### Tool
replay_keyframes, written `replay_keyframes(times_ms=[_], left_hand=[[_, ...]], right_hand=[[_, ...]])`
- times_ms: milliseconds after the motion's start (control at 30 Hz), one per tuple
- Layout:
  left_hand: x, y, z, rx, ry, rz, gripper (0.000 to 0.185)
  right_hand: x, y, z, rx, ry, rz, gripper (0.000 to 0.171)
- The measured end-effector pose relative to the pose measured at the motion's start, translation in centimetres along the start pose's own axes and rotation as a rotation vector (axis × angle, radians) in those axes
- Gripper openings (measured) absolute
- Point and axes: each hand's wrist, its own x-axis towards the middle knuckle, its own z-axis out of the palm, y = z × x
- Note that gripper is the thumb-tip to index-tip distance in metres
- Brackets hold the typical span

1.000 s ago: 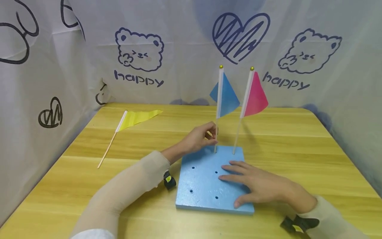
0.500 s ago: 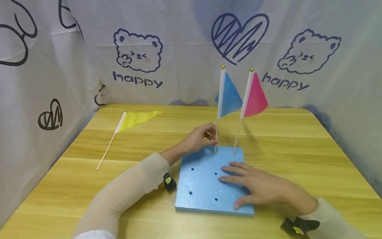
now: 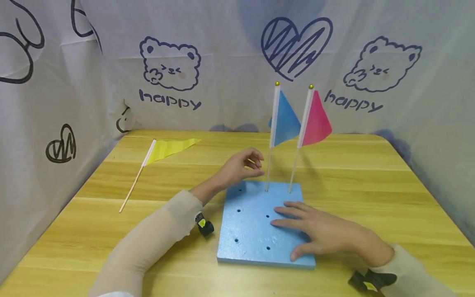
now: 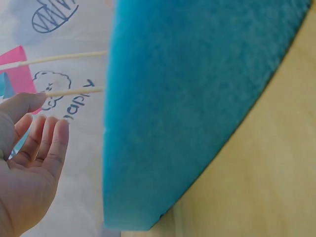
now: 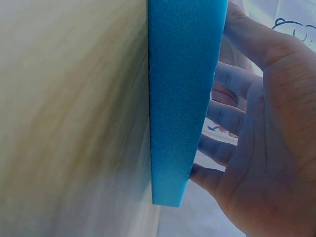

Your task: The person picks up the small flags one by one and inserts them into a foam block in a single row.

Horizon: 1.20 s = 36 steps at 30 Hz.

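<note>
While my left hand hangs just beside the stick of the blue flag, I think the good way is to draw it off to the side slowly, so that no finger catches the thin stick and tips it. In the head view this hand holds nothing; its fingers are loosely curled, with a small gap to the stick. The blue flag stands upright in a hole at the far edge of the foam board, and the pink flag stands in the next hole beside it. My right hand lies flat on the near right part of the board, fingers straight and a little spread, and I judge it should keep pressing, because the foam is light and can slide on the table. The yellow flag lies on the table far to the left, well apart from both hands.

From the left wrist view, my left hand shows its palm, the fingers relaxed and close together, holding nothing. The thumb tip is very near one stick, but I cannot tell if it touches. The board fills most of this view.

From the right wrist view, my right hand is open, its fingers laid straight on the top face of the board, which I see from its edge.
</note>
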Motion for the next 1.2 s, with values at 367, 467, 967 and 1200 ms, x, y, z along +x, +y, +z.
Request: replay_keyframes(times_ms=[367,467,967,1200], left_hand=[[-1.9,-0.2,-2.4,0.004,0.027,-0.021,0.030],[-2.6,-0.3,-3.1,0.012,0.041,-0.030,0.030],[-5.6,-1.0,-7.6,0.080,0.099,-0.093,0.035],[-7.1,-1.8,-9.9,0.132,0.104,-0.136,0.047]], right_hand=[[0.1,-0.2,0.2,0.004,-0.003,0.009,0.076],[0.1,-0.2,0.2,-0.006,0.003,0.003,0.076],[0.1,-0.1,0.3,-0.003,0.006,0.003,0.076],[0.0,-0.1,0.2,-0.009,0.014,0.001,0.077]])
